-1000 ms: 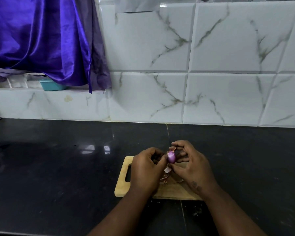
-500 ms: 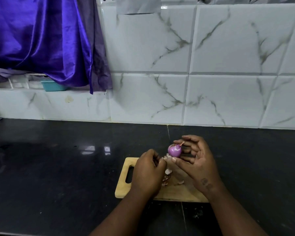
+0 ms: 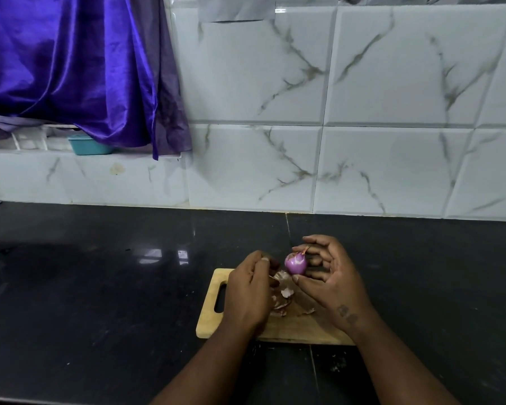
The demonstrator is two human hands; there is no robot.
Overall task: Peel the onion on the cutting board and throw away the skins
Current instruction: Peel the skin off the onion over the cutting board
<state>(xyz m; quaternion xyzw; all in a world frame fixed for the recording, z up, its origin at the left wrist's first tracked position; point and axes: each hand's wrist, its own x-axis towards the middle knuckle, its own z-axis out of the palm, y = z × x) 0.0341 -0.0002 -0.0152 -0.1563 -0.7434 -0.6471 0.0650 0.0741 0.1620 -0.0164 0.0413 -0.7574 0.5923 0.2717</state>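
Here, right hand (image 3: 332, 283) raised just above the far edge of the cutting board (image 3: 292, 325), fingers (image 3: 306, 280) pinching the small purple onion (image 3: 296, 263) — thumb beneath, fingertips behind, a thin strand of skin sticking up at its top. At 9 o'clock of the onion, left hand (image 3: 250, 290), fingers curled together around a pale flake of skin, apart from the bulb. Loose skins (image 3: 282, 301) scattered on the board between both hands. Board flat on the dark glossy surface (image 3: 100, 287), handle slot at 9 o'clock. Purple cloth (image 3: 70, 68) hanging at 10 o'clock against the marbled tiles.
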